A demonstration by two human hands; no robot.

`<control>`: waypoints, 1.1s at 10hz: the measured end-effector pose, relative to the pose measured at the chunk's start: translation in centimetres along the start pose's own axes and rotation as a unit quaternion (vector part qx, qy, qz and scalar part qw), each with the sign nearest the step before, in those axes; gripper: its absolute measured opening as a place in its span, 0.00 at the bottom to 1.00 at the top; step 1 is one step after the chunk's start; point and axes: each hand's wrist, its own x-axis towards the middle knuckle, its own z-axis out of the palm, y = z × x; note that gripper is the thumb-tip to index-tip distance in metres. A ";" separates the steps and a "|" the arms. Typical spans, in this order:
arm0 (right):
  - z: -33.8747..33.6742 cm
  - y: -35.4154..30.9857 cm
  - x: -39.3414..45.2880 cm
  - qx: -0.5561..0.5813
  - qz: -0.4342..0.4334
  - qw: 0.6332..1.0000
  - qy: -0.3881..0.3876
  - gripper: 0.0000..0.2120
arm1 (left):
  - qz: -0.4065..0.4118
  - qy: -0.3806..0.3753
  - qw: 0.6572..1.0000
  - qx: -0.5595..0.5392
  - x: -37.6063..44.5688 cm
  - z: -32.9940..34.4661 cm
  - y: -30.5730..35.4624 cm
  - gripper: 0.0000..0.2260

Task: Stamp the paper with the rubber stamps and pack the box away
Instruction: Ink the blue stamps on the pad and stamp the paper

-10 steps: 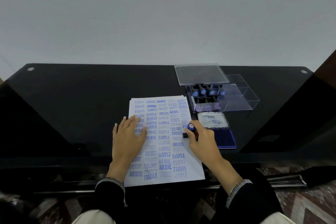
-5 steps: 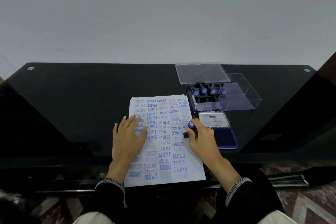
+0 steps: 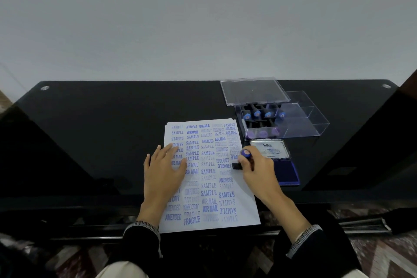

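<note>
- Head view, change: almost nothing is seen to have moved over the last second. The rubber stamp (image 3: pixel 242 160) is kept pressed on the right edge of the paper (image 3: pixel 208 178) by the right hand (image 3: pixel 259 170), whose fingers are curled round the blue-capped handle. The left hand (image 3: pixel 163 169) is kept flat on the sheet, fingers straight, nothing grasped.
- Head view, meaning: a print is judged to be in the making; the stamping step is not yet finished, and the packing is not begun.
- Head view, the paper: it lies on the black surface (image 3: pixel 90 133), near the front edge, and is already covered in blue words such as SAMPLE, AIR MAIL, FRAGILE and AMENDED, some faint, some upside down. Little blank room is left.
- Head view, the rest: the ink pad (image 3: pixel 285 170) is seen open just right of the right hand. The clear box (image 3: pixel 282 122) stands behind it with more stamps inside, its lid (image 3: pixel 253 90) resting across its back edge.
</note>
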 end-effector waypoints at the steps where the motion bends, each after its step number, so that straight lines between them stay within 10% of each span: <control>1: -0.7 -0.2 0.5 0.103 0.054 0.988 0.105 0.06 | 0.001 0.002 1.000 -0.001 0.0 0.0 0.0 0.23; 6: -2.5 1.4 0.6 0.334 0.188 0.901 0.201 0.10 | 0.001 0.000 1.000 0.006 0.1 0.1 0.0 0.23; 11: -2.0 -0.3 -0.8 0.099 0.006 0.994 0.046 0.09 | -0.001 -0.021 1.000 -0.005 0.2 -0.4 0.7 0.11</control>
